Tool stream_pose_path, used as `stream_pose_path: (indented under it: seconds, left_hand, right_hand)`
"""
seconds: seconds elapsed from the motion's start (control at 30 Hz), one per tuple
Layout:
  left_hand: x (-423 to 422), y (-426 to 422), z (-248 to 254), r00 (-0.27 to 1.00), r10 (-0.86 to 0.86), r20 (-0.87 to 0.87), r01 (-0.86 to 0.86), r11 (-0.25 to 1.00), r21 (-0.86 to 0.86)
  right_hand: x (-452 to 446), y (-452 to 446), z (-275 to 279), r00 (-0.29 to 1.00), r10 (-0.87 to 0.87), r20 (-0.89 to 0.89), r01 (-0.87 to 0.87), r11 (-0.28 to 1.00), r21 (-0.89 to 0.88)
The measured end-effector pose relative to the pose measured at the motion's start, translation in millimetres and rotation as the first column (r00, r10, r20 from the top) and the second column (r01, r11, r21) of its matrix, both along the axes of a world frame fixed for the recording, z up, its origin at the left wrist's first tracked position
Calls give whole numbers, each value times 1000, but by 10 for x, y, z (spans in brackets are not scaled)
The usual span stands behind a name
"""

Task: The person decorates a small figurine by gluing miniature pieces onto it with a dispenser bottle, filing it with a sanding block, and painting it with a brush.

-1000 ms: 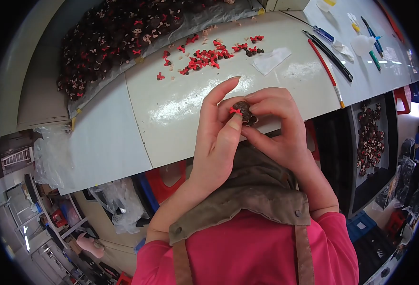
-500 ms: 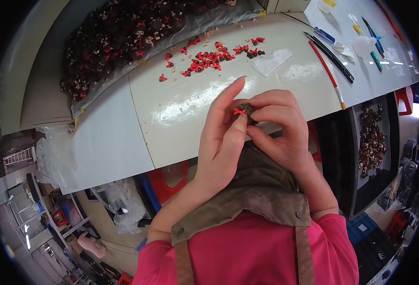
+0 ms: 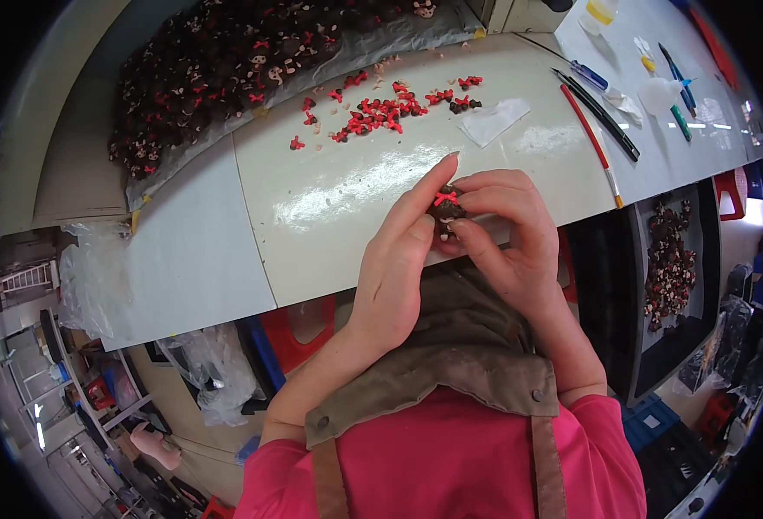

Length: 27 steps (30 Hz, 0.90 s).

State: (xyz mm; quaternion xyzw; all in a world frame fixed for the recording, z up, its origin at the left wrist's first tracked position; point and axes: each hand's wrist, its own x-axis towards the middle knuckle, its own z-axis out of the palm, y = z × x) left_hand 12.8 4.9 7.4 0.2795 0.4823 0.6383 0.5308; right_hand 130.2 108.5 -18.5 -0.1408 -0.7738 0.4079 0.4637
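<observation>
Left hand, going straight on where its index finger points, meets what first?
Likely the white sheet on the worktop, though the left hand may pass above it; depth is unclear.

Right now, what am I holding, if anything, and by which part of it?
A small dark-brown figurine with a red bow: your right hand pinches one side, your left hand holds the opposite side.

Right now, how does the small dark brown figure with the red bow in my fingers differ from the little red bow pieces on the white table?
The dark brown figure is in your right hand; the red bow pieces lie loose. The figure is larger and mostly brown; the pieces are smaller and mostly red. Both show red bows.
</observation>
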Motion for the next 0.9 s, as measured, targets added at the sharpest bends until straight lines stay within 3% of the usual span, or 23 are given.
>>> stream_pose_path:
  seconds: [0.57, 0.9]
  left_hand:
    - [-64, -19, 22, 1000, -26, 3, 26, 1000, -18]
    - [-83, -29, -4, 998, -37, 40, 37, 999, 9]
  right_hand:
    - [41, -15, 24, 996, 80, 41, -66, 960, -272]
    - [62, -25, 26, 994, 78, 73, -50, 944, -326]
